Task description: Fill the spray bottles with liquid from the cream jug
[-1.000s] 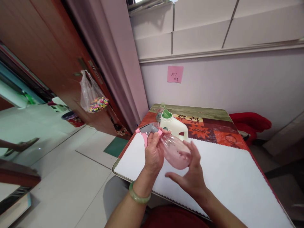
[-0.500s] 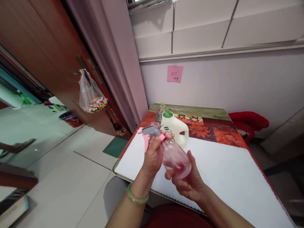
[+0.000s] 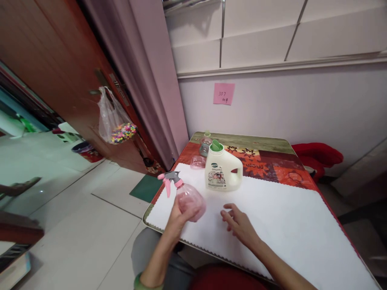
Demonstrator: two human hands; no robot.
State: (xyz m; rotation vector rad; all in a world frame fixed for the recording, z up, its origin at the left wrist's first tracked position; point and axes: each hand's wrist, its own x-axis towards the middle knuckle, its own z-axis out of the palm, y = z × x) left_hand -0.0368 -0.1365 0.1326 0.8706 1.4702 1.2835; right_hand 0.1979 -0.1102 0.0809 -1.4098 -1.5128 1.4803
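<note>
My left hand (image 3: 177, 220) is wrapped round the body of a see-through pink spray bottle (image 3: 193, 196), tilted so that its grey and pink trigger head points up and left. To the right of it, my right hand (image 3: 239, 224) hovers over the white sheet with fingers apart and nothing in them. Beyond both hands stands a cream detergent jug (image 3: 232, 169) with a handle and a printed label, and a green cap or cup (image 3: 215, 145) in its mouth. Left of the jug, a clear pinkish container (image 3: 198, 162) is partly hidden behind it.
A white scalloped sheet (image 3: 284, 217) covers the table's near part. At the back stands a clear bottle (image 3: 204, 147) with a green top. A pink note (image 3: 223, 94) is on the wall. A bag of colourful beads (image 3: 123, 133) hangs from the door handle.
My right hand has let go of the spray bottle and drawn away. My left hand has shifted from the bottle's neck to its body, and the bottle has moved left and down.
</note>
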